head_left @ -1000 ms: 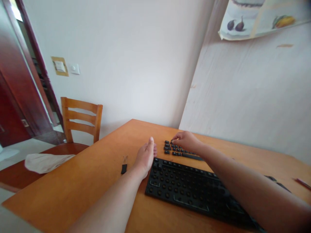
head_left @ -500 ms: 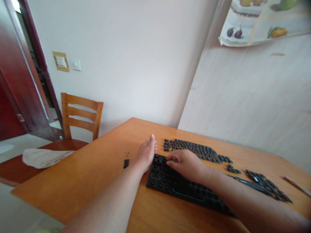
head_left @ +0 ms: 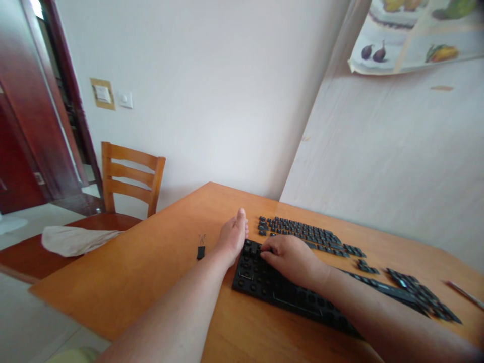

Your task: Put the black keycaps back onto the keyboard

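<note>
Keycaps [head_left: 308, 232] lie beyond the keyboard [head_left: 291, 297], partly blocked by the right hand [head_left: 291, 258], its hold unclear; clip [head_left: 201, 252] near cupped left hand [head_left: 232, 238].

1 view, from my head, faces forward and down; my left hand [head_left: 231, 239] and right hand [head_left: 292, 258] lie nearer than the wall [head_left: 215, 91]; the lower right corner seems blurred.

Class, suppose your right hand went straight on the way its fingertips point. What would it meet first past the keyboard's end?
Most likely the left hand, held thumb-up beside the left end of the keyboard. Heights are unclear, so the right hand might pass over it.
</note>
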`<action>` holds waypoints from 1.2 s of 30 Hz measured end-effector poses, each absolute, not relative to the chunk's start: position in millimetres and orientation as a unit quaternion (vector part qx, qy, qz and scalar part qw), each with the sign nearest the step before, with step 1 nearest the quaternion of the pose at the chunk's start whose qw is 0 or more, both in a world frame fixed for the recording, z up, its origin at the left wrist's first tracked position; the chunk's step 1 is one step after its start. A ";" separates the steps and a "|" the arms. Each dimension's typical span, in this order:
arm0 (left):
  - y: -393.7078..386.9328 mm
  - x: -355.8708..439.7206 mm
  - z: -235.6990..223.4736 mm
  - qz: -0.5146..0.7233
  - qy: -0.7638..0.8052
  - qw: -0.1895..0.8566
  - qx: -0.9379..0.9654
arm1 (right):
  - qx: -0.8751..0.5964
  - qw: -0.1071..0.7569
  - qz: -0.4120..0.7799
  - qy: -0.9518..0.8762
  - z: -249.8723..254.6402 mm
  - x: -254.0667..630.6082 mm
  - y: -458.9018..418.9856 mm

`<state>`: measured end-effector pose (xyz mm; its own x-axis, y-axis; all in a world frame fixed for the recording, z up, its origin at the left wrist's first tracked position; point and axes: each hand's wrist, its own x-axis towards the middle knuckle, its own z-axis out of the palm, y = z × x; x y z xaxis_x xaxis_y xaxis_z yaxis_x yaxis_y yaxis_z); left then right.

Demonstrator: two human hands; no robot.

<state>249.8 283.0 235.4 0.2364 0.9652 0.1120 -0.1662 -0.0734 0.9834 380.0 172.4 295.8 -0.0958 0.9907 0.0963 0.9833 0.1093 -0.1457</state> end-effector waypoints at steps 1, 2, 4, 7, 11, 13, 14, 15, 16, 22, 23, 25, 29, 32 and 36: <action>283.0 249.9 235.2 0.495 0.371 0.571 0.540 | -0.668 0.084 0.020 -0.739 296.0 380.1 172.5; 283.0 249.9 235.0 0.495 0.371 0.570 0.541 | -0.669 0.085 0.019 -0.738 296.2 380.3 172.5; 283.3 250.1 234.4 0.494 0.370 0.570 0.542 | -0.669 0.088 0.015 -0.737 296.3 380.4 172.5; 284.2 250.4 233.5 0.494 0.367 0.569 0.545 | -0.668 0.092 0.017 -0.738 295.8 380.3 172.5; 285.0 250.4 233.8 0.491 0.371 0.570 0.546 | -0.667 0.093 0.018 -0.739 295.5 379.5 172.7; 284.8 250.2 234.3 0.489 0.370 0.571 0.546 | -0.668 0.090 0.017 -0.739 296.1 379.1 172.5; 284.7 250.2 234.4 0.488 0.370 0.572 0.546 | -0.667 0.088 0.017 -0.739 296.5 378.9 172.3; 284.5 250.3 234.5 0.488 0.370 0.572 0.545 | -0.667 0.086 0.015 -0.740 296.9 378.7 171.9; 284.3 250.4 234.5 0.489 0.370 0.573 0.544 | -0.665 0.085 0.014 -0.742 297.3 378.5 171.6; 283.8 251.5 234.2 0.492 0.371 0.569 0.544 | -0.665 0.077 0.008 -0.743 297.2 378.9 171.6; 283.5 251.5 234.4 0.493 0.372 0.567 0.545 | -0.666 0.077 0.007 -0.742 297.0 379.2 172.0; 282.7 251.0 235.3 0.492 0.372 0.566 0.547 | -0.668 0.079 0.009 -0.740 296.3 379.8 172.8; 280.4 250.1 238.2 0.492 0.375 0.568 0.542 | -0.671 0.078 0.011 -0.737 294.9 380.5 173.3; 279.6 249.9 239.7 0.491 0.376 0.571 0.540 | -0.674 0.076 0.008 -0.735 294.3 379.8 172.8; 280.2 250.2 239.5 0.492 0.371 0.573 0.540 | -0.675 0.072 0.009 -0.735 295.3 377.5 171.3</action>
